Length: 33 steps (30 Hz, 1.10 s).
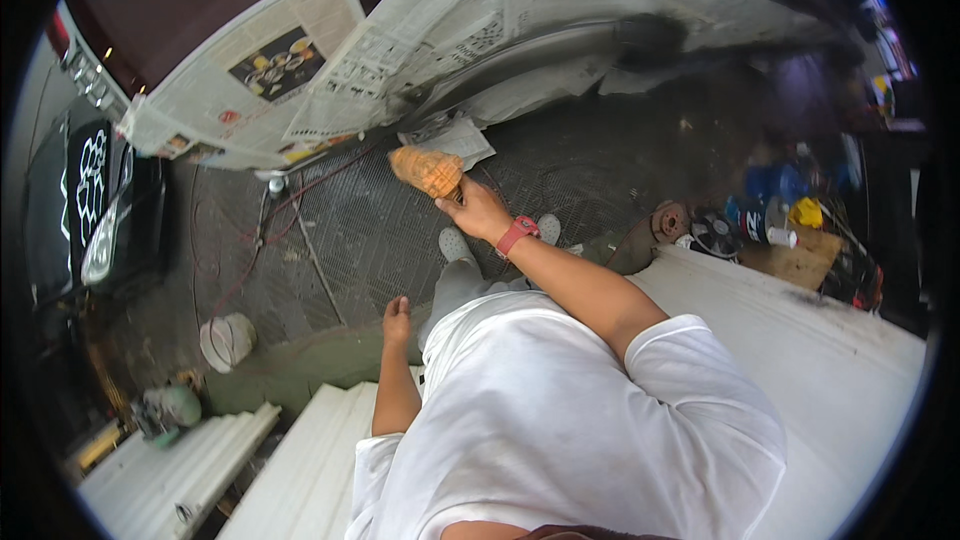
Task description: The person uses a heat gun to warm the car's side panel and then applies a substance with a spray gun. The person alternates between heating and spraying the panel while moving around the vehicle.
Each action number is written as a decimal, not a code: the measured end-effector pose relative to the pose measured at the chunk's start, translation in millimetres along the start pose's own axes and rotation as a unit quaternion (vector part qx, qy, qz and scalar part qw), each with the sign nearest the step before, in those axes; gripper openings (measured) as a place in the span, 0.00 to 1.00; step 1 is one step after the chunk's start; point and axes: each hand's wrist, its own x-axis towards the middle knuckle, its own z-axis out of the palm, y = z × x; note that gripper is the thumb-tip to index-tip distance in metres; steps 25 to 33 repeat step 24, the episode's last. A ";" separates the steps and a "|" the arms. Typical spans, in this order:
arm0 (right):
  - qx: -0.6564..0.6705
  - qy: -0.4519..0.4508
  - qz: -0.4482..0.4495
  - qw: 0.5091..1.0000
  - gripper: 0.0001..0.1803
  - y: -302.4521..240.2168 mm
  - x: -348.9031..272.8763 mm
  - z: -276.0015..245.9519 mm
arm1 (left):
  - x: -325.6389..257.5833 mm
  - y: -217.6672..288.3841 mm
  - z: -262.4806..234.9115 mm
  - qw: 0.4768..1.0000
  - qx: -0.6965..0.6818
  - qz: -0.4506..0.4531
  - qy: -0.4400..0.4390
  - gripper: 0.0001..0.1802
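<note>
My right hand (480, 213), with a red watch (517, 235) on its wrist, is closed around a bunched orange-tan cloth (430, 172). The cloth's far end is blurred, and it is held out toward the newspaper-masked car panel (400, 50). A gap shows between the cloth and the dark lower edge of that panel (540, 60). My left hand (397, 320) hangs low by my side. Its fingers look loosely apart, with nothing visible in them.
A dark car front (90, 210) stands at left. A red hose (262, 238) crosses the floor near a white bucket (228, 342). White corrugated panels (800, 360) lie beside me. A brake disc (669, 222), bottles and a yellow item (805, 212) clutter the right.
</note>
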 end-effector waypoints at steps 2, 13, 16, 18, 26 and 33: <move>0.010 0.033 0.013 0.999 0.31 -6.0 -3.8 -10.8 | 12.8 4.0 -18.2 1.000 0.001 -0.010 0.019 0.29; 0.320 0.253 0.062 0.911 0.17 18.5 -29.9 -171.6 | 68.4 -20.7 -67.0 0.994 0.074 -0.083 -0.016 0.24; 0.368 0.321 0.036 0.872 0.15 33.6 -33.6 -235.5 | 68.3 17.7 -33.2 0.992 0.097 -0.080 -0.022 0.28; 0.405 0.343 0.037 0.847 0.14 50.2 -35.5 -277.9 | 59.9 45.8 -3.1 0.997 0.064 -0.050 -0.015 0.25; 0.488 0.361 0.062 0.792 0.18 146.7 -31.7 -395.1 | -13.6 168.3 126.1 0.991 0.131 -0.009 -0.029 0.39; 0.488 0.361 0.062 0.792 0.18 146.7 -31.7 -395.1 | -13.6 168.3 126.1 0.991 0.131 -0.009 -0.029 0.39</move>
